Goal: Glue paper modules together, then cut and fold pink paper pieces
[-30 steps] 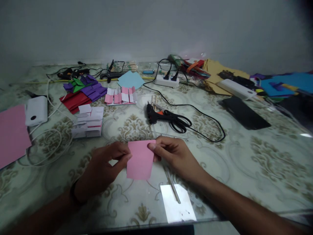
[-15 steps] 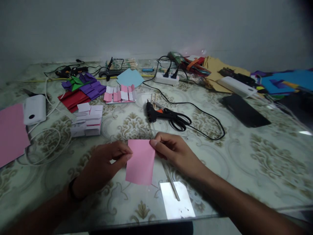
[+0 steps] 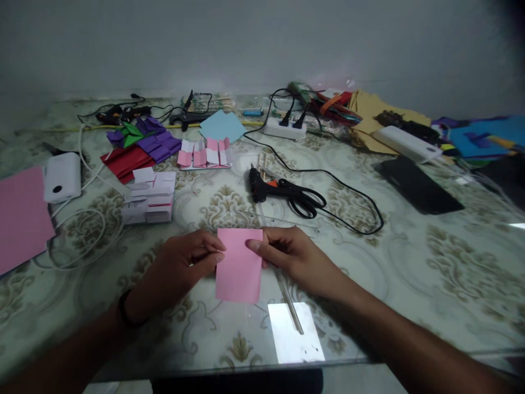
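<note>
Between my hands is a flat piece of pink paper (image 3: 238, 276), held above the table. My left hand (image 3: 186, 268) pinches its left edge between thumb and fingers. On the other side, my right hand (image 3: 291, 254) grips the upper right part, with the thumb on the front face and the fingers behind, partly hidden. A black glue gun (image 3: 262, 186) lies beyond my right hand, with black-handled scissors (image 3: 305, 198) against it. A thin clear stick (image 3: 292, 306) lies below my right hand, its lower end over a bright white patch.
Folded white paper (image 3: 150, 197), pink-and-white folded strips (image 3: 205, 153) and purple folded paper (image 3: 159, 146) lie at the left and middle. A white power bank (image 3: 62, 178) sits by a pink sheet (image 3: 22, 219). A power strip (image 3: 284, 129) stands behind; a dark phone-like slab (image 3: 418, 185) lies right.
My right hand has shifted its hold, its thumb now lying lower and further in on the pink paper. The paper looks flatter and straighter. The camera view has shifted slightly.
</note>
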{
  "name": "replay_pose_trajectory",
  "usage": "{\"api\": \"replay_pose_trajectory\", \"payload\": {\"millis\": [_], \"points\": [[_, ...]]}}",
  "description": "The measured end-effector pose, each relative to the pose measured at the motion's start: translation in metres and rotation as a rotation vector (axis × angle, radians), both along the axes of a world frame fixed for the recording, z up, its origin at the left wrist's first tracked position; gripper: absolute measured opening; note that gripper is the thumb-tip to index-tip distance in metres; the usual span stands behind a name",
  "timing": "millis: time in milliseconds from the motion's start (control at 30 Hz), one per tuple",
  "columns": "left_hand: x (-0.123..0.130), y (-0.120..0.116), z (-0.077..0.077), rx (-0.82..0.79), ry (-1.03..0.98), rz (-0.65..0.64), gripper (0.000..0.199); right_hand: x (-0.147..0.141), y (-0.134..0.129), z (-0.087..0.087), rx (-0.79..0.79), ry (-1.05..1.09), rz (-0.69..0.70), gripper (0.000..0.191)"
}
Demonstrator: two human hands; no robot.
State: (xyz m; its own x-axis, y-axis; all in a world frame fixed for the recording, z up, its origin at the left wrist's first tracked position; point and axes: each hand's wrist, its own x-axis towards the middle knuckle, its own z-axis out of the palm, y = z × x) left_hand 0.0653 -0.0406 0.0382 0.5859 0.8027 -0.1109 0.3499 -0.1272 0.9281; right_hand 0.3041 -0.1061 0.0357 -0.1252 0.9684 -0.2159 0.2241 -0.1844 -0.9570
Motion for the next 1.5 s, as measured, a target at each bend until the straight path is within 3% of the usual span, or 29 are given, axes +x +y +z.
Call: {"api": "replay_pose_trajectory", "payload": {"millis": [233,533,900,1267,1500], "points": [[-0.001,-0.001,-0.002,-0.110,-0.021,-0.026,0.017,0.001,0.001,0.000,0.037,0.000,-0.015,0.054],[-0.002,0.000,0.000,-0.063,0.032,0.002,0.031,0.001,0.002,-0.001,0.022,-0.003,0.026,0.052],[-0.003,0.001,-0.001,-0.065,0.017,-0.007,0.035,0.002,0.001,-0.006,0.006,-0.026,0.014,0.052],[-0.004,0.003,0.000,-0.268,-0.045,-0.087,0.053,0.003,0.003,-0.001,0.033,-0.026,-0.016,0.053],[-0.004,0.003,0.001,-0.233,-0.069,-0.129,0.050,0.000,0.000,0.003,-0.061,0.089,0.088,0.050]]}}
